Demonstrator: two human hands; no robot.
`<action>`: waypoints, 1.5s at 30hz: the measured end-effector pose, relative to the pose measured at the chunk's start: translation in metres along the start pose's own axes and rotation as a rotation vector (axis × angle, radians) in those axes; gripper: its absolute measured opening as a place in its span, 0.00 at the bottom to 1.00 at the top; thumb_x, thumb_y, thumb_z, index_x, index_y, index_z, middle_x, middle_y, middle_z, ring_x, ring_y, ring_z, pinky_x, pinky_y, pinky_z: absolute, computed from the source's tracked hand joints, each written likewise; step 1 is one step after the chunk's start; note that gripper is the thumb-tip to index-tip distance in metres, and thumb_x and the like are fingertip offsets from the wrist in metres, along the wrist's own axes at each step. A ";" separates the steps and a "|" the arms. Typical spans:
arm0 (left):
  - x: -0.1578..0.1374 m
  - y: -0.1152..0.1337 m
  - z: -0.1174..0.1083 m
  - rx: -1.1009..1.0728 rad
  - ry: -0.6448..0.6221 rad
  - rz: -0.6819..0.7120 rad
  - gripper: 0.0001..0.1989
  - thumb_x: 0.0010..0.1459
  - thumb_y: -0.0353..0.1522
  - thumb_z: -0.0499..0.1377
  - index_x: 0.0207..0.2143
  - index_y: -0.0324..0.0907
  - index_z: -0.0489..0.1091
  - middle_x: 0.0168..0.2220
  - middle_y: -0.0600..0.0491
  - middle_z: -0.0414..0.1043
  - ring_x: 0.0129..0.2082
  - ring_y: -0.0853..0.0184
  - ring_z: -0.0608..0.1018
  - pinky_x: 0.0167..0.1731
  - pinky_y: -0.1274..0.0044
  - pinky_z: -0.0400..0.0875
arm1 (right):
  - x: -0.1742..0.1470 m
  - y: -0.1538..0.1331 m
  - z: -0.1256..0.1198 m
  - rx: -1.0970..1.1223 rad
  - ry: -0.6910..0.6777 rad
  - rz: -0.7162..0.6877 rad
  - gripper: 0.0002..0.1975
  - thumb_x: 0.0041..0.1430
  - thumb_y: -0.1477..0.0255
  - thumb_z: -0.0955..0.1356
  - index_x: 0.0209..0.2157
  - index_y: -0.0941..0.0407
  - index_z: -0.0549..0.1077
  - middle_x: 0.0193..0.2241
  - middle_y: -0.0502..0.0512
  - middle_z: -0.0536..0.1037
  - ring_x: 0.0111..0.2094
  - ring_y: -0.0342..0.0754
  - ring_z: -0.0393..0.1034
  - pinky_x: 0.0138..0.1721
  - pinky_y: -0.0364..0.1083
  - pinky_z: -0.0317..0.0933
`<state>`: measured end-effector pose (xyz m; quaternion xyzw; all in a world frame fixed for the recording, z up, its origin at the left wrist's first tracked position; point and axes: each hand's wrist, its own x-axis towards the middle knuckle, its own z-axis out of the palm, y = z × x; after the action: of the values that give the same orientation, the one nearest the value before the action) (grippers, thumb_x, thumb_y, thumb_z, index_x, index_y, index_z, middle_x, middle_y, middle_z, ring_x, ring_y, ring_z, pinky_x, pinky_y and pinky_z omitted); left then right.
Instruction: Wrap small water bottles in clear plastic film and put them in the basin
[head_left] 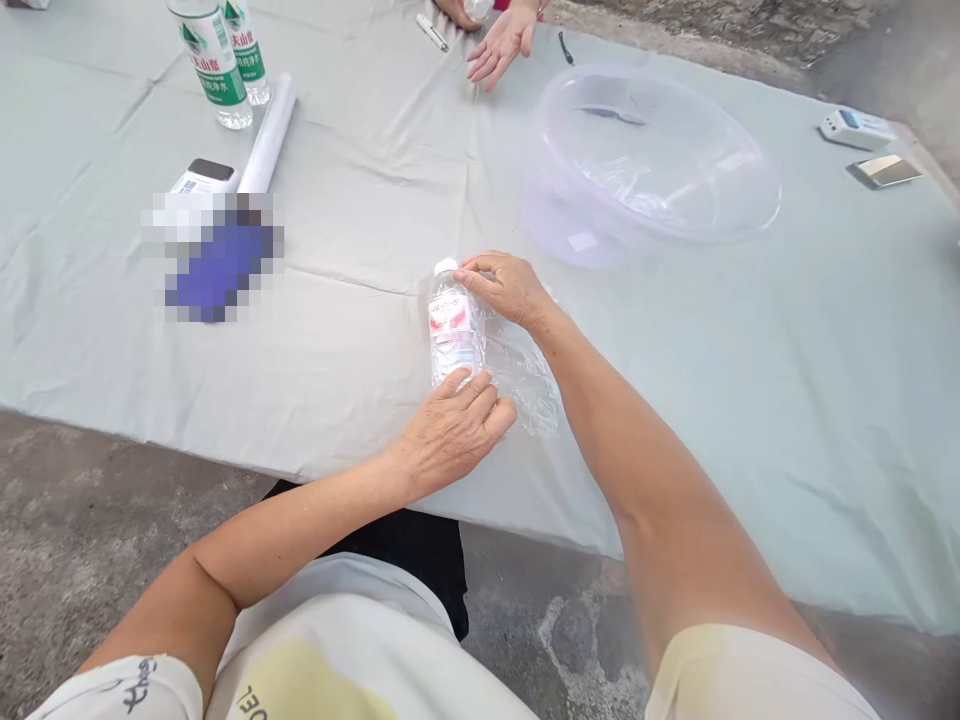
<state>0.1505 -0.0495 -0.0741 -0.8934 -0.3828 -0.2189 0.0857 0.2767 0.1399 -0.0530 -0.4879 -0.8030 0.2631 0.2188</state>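
Note:
A small clear plastic bottle (451,325) with a white cap and a red-and-white label lies on a sheet of clear plastic film (529,375) in front of me. My right hand (506,285) is closed at its neck, with thumb and forefinger against the side just below the cap. At the base end, my left hand (461,430) has its fingers curled over the bottle's bottom edge. Some of the film shows to the right of the bottle, crumpled and shiny. The bottle's lower end is partly hidden by my left fingers.
A large translucent basin (652,160) stands at right rear. Two water bottles (217,65), a white roll (268,135) and a blurred-out blue patch (221,270) are on the left. Another person's hand (506,45) reaches over the far edge. Devices (859,130) lie far right.

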 end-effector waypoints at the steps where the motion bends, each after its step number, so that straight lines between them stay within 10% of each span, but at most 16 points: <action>1: 0.006 0.001 0.001 0.004 -0.038 0.033 0.08 0.67 0.32 0.55 0.44 0.36 0.69 0.36 0.47 0.73 0.50 0.57 0.76 0.60 0.64 0.63 | -0.002 0.004 -0.004 0.012 0.027 0.027 0.14 0.58 0.59 0.68 0.34 0.54 0.78 0.43 0.55 0.81 0.49 0.55 0.73 0.54 0.55 0.63; 8: 0.038 0.015 0.019 -0.029 -0.169 0.200 0.20 0.64 0.43 0.60 0.47 0.34 0.68 0.36 0.47 0.71 0.34 0.60 0.74 0.49 0.67 0.61 | -0.027 0.019 -0.034 0.021 0.331 0.047 0.17 0.59 0.67 0.66 0.50 0.52 0.75 0.52 0.57 0.78 0.52 0.55 0.72 0.52 0.58 0.66; 16: 0.059 0.032 0.035 -0.233 -0.313 0.273 0.24 0.62 0.43 0.61 0.53 0.35 0.70 0.44 0.37 0.73 0.47 0.50 0.74 0.45 0.65 0.62 | -0.044 0.013 -0.022 -0.140 -0.035 -0.126 0.20 0.63 0.55 0.65 0.49 0.49 0.79 0.60 0.57 0.73 0.67 0.64 0.56 0.66 0.66 0.46; 22: 0.032 0.039 0.013 -0.737 -0.368 0.423 0.18 0.63 0.38 0.62 0.53 0.41 0.72 0.47 0.44 0.78 0.49 0.59 0.78 0.48 0.70 0.69 | -0.077 0.040 -0.035 0.034 0.084 -0.025 0.19 0.64 0.61 0.64 0.51 0.51 0.77 0.63 0.56 0.69 0.70 0.57 0.51 0.68 0.61 0.47; 25: 0.012 0.029 -0.005 -0.966 -0.242 0.206 0.13 0.68 0.38 0.54 0.47 0.44 0.74 0.40 0.49 0.80 0.39 0.65 0.81 0.41 0.74 0.72 | -0.105 0.050 -0.044 0.184 0.199 0.088 0.17 0.61 0.66 0.65 0.50 0.49 0.76 0.64 0.53 0.69 0.67 0.56 0.56 0.67 0.61 0.51; 31: 0.031 -0.009 0.006 -0.725 -0.032 -0.567 0.11 0.65 0.33 0.53 0.46 0.42 0.71 0.37 0.50 0.77 0.36 0.65 0.79 0.37 0.72 0.73 | -0.139 0.058 -0.049 0.268 0.451 0.321 0.19 0.57 0.57 0.66 0.45 0.52 0.74 0.56 0.59 0.73 0.56 0.56 0.69 0.55 0.58 0.65; 37: 0.079 0.016 0.024 -0.601 -0.323 -0.529 0.21 0.62 0.48 0.58 0.42 0.37 0.70 0.41 0.40 0.75 0.47 0.50 0.76 0.45 0.62 0.72 | -0.141 0.039 -0.045 0.288 0.540 0.736 0.26 0.47 0.55 0.74 0.44 0.51 0.68 0.30 0.51 0.75 0.29 0.50 0.70 0.27 0.48 0.64; 45: 0.062 0.021 0.030 -1.006 -0.102 -0.631 0.31 0.54 0.37 0.65 0.57 0.45 0.57 0.52 0.42 0.69 0.48 0.54 0.74 0.43 0.65 0.72 | -0.125 0.003 -0.029 0.914 0.787 0.488 0.39 0.44 0.66 0.71 0.60 0.49 0.60 0.28 0.45 0.71 0.26 0.47 0.69 0.24 0.46 0.65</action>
<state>0.2133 -0.0147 -0.0725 -0.6768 -0.4828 -0.3451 -0.4356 0.3502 0.0349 -0.0446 -0.5737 -0.3361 0.4221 0.6162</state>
